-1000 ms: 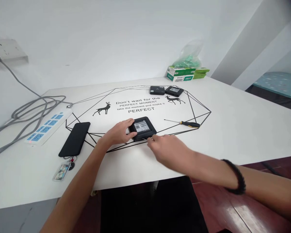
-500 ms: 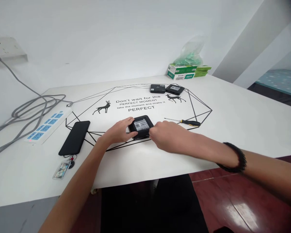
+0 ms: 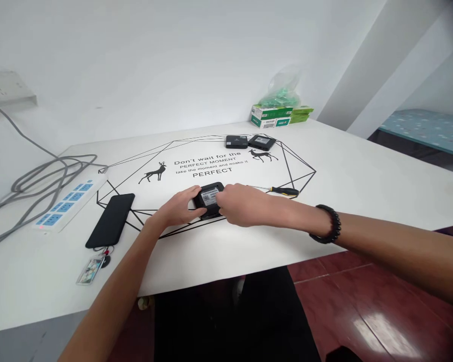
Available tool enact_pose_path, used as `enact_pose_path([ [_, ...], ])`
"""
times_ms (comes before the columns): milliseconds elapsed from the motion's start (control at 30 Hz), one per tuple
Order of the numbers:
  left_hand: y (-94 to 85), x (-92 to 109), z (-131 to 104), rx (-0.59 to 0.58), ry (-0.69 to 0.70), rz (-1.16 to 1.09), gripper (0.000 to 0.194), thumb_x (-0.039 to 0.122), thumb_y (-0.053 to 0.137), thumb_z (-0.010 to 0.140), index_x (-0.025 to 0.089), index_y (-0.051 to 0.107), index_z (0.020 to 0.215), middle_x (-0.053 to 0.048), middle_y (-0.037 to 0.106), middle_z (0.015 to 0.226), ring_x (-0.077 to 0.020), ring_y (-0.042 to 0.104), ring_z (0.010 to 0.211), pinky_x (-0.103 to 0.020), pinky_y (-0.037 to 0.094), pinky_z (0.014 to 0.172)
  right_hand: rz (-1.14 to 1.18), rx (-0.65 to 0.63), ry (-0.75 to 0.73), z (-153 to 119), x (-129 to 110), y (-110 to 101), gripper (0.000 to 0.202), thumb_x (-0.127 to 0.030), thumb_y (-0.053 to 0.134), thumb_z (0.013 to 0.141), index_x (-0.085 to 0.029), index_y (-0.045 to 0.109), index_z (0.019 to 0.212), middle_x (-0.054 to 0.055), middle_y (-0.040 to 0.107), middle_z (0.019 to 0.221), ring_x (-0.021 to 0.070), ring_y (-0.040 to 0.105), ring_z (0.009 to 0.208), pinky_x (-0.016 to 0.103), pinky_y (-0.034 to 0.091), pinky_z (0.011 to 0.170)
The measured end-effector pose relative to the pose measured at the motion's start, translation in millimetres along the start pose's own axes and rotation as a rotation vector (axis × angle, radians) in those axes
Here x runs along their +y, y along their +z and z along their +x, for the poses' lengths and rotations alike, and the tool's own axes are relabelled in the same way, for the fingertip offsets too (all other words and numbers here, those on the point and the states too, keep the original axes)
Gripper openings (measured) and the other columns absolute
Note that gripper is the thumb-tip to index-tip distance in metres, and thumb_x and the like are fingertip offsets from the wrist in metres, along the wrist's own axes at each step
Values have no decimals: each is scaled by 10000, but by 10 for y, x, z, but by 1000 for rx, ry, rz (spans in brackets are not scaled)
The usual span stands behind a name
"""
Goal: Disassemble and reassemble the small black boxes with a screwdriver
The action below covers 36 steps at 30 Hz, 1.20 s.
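A small black box-shaped device (image 3: 210, 197) with a white printed label lies on the table in front of me. My left hand (image 3: 181, 206) grips its left side, fingers at the far edge and thumb at the near edge. Closed into a fist, my right hand (image 3: 243, 203) covers the device's right side. Whatever its fingers pinch is hidden from view. Behind that hand lies a screwdriver (image 3: 285, 191) with a black and yellow handle, its shaft partly covered.
Two similar black devices, one (image 3: 236, 142) beside the other (image 3: 262, 142), lie farther back. Green and white boxes (image 3: 272, 113) with a plastic bag stand by the wall. On the left are a black phone (image 3: 111, 219) with a charm, a power strip (image 3: 68, 203) and a grey cable (image 3: 17, 188).
My right hand has moved from the device's right edge to farther over its top, covering part of the label. My left hand keeps its grip. The whole view has shifted slightly.
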<state>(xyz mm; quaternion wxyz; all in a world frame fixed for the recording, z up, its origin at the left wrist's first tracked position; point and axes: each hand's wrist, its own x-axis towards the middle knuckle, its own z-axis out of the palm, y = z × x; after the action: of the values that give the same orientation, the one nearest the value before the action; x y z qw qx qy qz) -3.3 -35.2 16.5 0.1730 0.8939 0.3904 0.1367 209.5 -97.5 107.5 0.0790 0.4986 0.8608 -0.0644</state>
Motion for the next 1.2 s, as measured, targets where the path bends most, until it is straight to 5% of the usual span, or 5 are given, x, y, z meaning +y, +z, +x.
enact_pose_path([
  [300, 45, -66, 4, -34, -60, 14, 831, 665, 544, 902, 123, 450, 1524, -187, 413, 1631, -335, 391, 1517, -507, 322, 1254, 434, -30, -27, -117, 412, 96, 244, -235, 552, 909, -167, 784, 877, 27, 693, 739, 129, 541, 654, 260, 388, 624],
  [667, -24, 35, -12, -29, 2, -14, 650, 574, 582, 918, 176, 539, 1429, -140, 546, 1532, -356, 535, 1390, -501, 455, 1162, -1, 2, -20, -51, 60, 36, 242, -197, 533, 914, -116, 757, 957, 139, 713, 853, 190, 587, 652, 301, 308, 536],
  [833, 5, -20, -9, -36, -62, -28, 854, 664, 601, 873, 152, 445, 1539, -159, 406, 1641, -387, 400, 1500, -541, 347, 1238, 199, 140, -82, -172, 302, 432, 290, -206, 508, 964, -176, 741, 794, 65, 705, 734, 185, 613, 673, 312, 372, 613],
  [1033, 15, -20, -31, -71, -137, -66, 994, 739, 659, 804, 190, 394, 1590, -144, 342, 1675, -396, 344, 1531, -562, 330, 1242, 344, 443, -35, -410, 401, 1167, 360, -317, 463, 1037, -176, 726, 1237, 116, 764, 1032, 258, 720, 880, 359, 501, 722],
  [1200, 20, 27, -34, -55, -119, -89, 978, 700, 682, 810, 181, 390, 1585, -151, 383, 1655, -390, 378, 1512, -533, 362, 1227, 332, 532, 88, -619, 623, 1184, 428, -376, 400, 1044, -159, 733, 1202, 133, 768, 1024, 249, 710, 782, 385, 529, 702],
])
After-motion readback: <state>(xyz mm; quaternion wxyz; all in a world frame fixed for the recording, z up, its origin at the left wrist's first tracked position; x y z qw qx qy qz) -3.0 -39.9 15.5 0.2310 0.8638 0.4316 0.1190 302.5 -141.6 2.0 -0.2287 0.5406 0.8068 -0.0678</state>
